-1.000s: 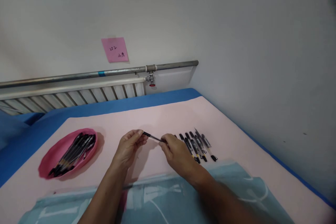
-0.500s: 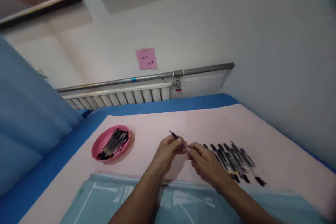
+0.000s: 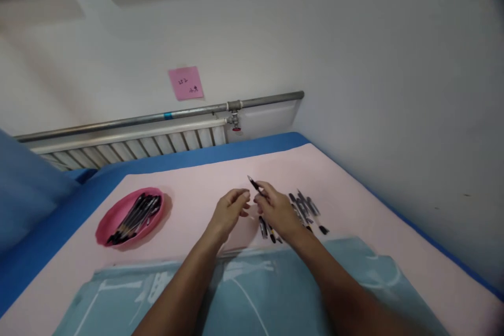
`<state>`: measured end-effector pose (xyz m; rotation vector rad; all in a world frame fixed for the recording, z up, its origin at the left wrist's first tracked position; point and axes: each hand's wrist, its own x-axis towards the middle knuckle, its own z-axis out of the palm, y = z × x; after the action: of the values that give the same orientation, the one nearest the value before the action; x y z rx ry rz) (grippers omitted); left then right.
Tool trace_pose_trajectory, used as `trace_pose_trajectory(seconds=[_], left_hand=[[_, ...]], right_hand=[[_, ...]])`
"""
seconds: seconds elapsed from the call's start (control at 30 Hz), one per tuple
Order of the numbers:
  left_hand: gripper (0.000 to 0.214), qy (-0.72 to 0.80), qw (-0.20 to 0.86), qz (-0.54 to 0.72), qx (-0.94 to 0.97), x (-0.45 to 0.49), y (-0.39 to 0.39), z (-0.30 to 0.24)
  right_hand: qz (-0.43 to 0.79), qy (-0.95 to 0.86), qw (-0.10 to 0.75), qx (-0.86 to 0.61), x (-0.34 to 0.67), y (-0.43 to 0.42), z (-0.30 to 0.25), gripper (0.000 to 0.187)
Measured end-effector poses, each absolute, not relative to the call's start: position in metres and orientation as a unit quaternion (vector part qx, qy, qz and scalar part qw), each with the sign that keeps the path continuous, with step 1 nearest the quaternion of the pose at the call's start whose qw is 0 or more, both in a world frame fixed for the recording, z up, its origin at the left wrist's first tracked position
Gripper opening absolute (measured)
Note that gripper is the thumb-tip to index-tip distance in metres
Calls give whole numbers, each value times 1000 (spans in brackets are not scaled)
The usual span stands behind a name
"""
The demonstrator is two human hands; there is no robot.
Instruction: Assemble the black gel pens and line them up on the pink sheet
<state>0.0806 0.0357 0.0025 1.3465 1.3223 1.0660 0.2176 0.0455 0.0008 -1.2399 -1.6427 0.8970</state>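
A dark pen (image 3: 254, 184) with a pale pointed tip is pinched between the thumb and fingers of my right hand (image 3: 277, 212). The pen tilts up and to the left, above the pink table. Beside it, my left hand (image 3: 230, 212) hovers with bent fingers a little apart, and nothing shows between them. Below and behind my right hand lies a group of black and clear pens (image 3: 303, 207), partly covered by that hand. Over on the left, a pink oval basin (image 3: 106, 223) holds several more dark pens (image 3: 136, 218).
A teal, shiny sheet (image 3: 236, 294) lies along the near edge of the pink tabletop (image 3: 197, 184). Blue edging (image 3: 177, 153) borders the table, and a radiator (image 3: 142, 144) and pipe (image 3: 271, 101) run along the wall. Blue fabric (image 3: 31, 194) hangs at left.
My left hand has let go of the pen, which now sits in my right hand alone. The view has turned right, so the basin and wall note appear farther left.
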Motion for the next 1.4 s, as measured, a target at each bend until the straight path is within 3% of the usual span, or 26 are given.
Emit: trace_pose_trajectory(seconds=[0.13, 0.3, 0.43, 0.63, 0.87, 1.13, 1.4], left_hand=[[9, 612, 402, 339, 590, 92, 43, -8], [25, 653, 382, 286, 587, 117, 44, -25], [30, 660, 427, 285, 548, 120, 42, -26], [6, 602, 542, 402, 428, 66, 43, -1], [6, 466, 617, 587, 239, 23, 42, -5], [8, 368, 683, 609, 164, 27, 43, -27], [10, 370, 676, 613, 175, 20, 41, -28]], right_hand=[[282, -628, 488, -537, 239, 55, 4, 31], [272, -645, 501, -509, 245, 57, 2, 29], [264, -654, 497, -506, 247, 55, 4, 28], [289, -685, 446, -498, 239, 46, 9, 26], [322, -766, 333, -446, 203, 28, -4, 27], [322, -770, 305, -459, 196, 33, -19, 25], [312, -775, 290, -466, 193, 33, -20, 25]])
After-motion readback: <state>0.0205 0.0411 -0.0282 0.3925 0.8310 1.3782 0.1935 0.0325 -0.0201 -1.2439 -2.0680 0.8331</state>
